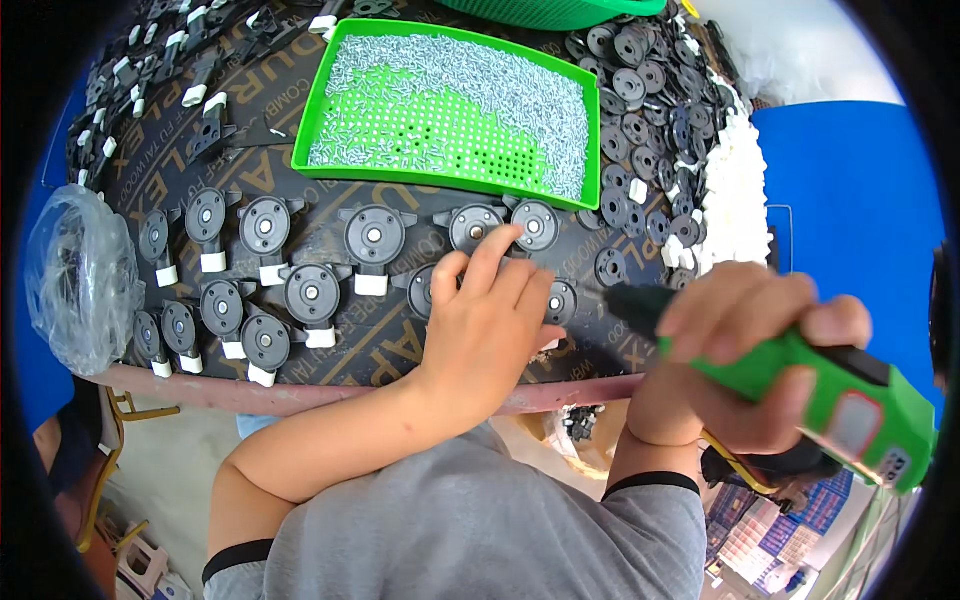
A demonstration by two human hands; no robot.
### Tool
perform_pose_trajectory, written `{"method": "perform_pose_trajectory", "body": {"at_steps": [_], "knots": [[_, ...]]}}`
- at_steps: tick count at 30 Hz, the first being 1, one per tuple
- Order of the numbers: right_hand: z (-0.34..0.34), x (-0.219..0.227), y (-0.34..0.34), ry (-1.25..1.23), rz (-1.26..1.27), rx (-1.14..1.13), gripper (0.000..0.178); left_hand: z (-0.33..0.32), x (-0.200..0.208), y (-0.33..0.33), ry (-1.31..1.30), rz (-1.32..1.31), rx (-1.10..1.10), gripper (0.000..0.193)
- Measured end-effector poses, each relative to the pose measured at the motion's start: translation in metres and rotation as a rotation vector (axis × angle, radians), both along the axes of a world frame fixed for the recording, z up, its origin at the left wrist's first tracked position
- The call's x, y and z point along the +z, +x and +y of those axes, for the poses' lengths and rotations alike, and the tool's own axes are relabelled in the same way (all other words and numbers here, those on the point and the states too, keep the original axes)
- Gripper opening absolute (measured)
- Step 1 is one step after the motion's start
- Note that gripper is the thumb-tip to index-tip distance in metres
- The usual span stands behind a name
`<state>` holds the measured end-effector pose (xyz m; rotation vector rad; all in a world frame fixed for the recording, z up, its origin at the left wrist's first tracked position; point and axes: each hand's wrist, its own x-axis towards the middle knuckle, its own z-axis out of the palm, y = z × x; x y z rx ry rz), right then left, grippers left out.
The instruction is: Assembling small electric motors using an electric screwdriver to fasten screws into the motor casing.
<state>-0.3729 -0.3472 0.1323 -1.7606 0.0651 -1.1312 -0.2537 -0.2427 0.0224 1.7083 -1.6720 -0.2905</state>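
Note:
My right hand (765, 350) grips a green and black electric screwdriver (835, 405), its dark tip pointing left over the table. That hand and the tool are slightly blurred. My left hand (485, 325) lies over several black round plastic parts, its fingers apart. One fingertip touches or nearly touches a black round part (535, 226) with a metal screw head in its middle. Another black part (562, 300) shows beside the thumb, and a further one (420, 290) is half hidden by the hand. More such parts with white tabs, like this one (374, 235), stand in two rows to the left.
A green perforated tray (312, 125) of small screws sits beyond my hands. Loose black discs (645, 160) and a heap of white pieces (735, 195) lie at the right. Left are a clear plastic bag (85, 280) and black pieces with white tabs (210, 130). A green basket (550, 12) stands behind.

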Motion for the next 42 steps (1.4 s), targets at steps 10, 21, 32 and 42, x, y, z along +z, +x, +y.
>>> {"method": "perform_pose_trajectory", "body": {"at_steps": [10, 21, 32, 42], "knots": [[-0.068, -0.054, 0.081, -0.136, 0.009, -0.291, 0.031, 0.005, -0.001, -0.001, 0.012, -0.036, 0.006, 0.053], [-0.067, -0.056, 0.087, 0.008, -0.030, -0.266, 0.028, 0.006, 0.000, 0.000, 0.011, -0.048, -0.005, 0.054], [-0.059, -0.046, 0.076, -0.053, -0.047, -0.308, 0.026, 0.008, -0.005, -0.001, 0.000, -0.047, -0.010, 0.052], [0.032, -0.014, -0.001, -0.009, 0.046, -0.222, 0.027, 0.006, -0.006, 0.002, -0.036, -0.060, 0.023, 0.049]]}}
